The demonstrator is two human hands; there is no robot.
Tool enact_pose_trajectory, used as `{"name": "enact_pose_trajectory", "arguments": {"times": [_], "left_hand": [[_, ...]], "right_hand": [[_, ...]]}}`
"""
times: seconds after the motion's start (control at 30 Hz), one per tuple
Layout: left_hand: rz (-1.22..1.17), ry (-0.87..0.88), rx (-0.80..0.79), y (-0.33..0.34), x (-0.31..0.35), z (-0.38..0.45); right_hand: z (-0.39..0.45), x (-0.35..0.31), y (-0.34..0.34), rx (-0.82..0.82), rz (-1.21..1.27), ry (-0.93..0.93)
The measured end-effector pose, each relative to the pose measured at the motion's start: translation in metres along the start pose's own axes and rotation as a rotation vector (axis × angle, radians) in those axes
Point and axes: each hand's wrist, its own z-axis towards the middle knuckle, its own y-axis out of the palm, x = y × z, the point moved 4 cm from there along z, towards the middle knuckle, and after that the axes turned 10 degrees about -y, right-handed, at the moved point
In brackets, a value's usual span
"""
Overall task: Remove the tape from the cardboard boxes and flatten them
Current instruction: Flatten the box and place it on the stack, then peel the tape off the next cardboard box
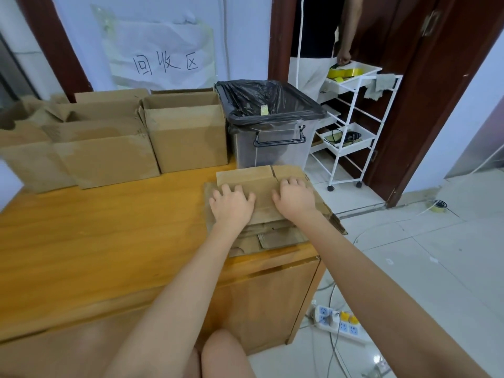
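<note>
Wooden table (95, 236): left hand (231, 204) and right hand (296, 196) press flat, fingers spread, on a flattened box (261, 184) topping a stack of flat cardboard (272, 236) at the table's right edge. Three open boxes (109, 140) along the back. Beside them, a clear bin (272, 143) with black liner, possibly holding tape. White cart (354, 126) beyond.

One view only, worn on the head, looking forward and steeply down along both forearms. Close above the left hand (231, 204) and right hand (296, 199), both near frame centre. Wide-angle, bending the table (95, 241) edge left of the hands and taking in floor (436, 255) to their right, wall (245, 36) beyond.
</note>
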Motion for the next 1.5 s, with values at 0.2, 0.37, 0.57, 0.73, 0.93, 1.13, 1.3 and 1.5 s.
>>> {"name": "enact_pose_trajectory", "arguments": {"times": [0.2, 0.37, 0.57, 0.73, 0.93, 1.13, 1.3, 1.5], "left_hand": [[-0.017, -0.01, 0.077, -0.037, -0.032, 0.005], [0.001, -0.044, 0.082, -0.061, -0.067, 0.017], [-0.029, -0.054, 0.03, -0.078, -0.107, 0.045], [-0.043, -0.052, -0.006, -0.076, -0.124, 0.071], [-0.183, -0.068, 0.014, -0.063, -0.129, 0.109], [-0.329, -0.167, 0.184, -0.054, -0.125, 0.134], [-0.408, -0.228, 0.302, -0.045, -0.121, 0.14], [-0.473, -0.266, 0.346, -0.04, -0.124, 0.149]], "right_hand": [[0.0, -0.041, -0.023, 0.063, 0.003, -0.097], [0.012, -0.085, -0.03, 0.073, -0.001, -0.193], [0.045, -0.127, -0.033, 0.031, 0.072, -0.222], [0.075, -0.138, -0.023, 0.009, 0.113, -0.175], [0.115, -0.143, -0.009, 0.061, 0.238, -0.062], [0.145, -0.139, -0.001, 0.139, 0.355, 0.055], [0.158, -0.138, 0.005, 0.167, 0.45, 0.109], [0.164, -0.138, 0.015, 0.167, 0.529, 0.116]]}}
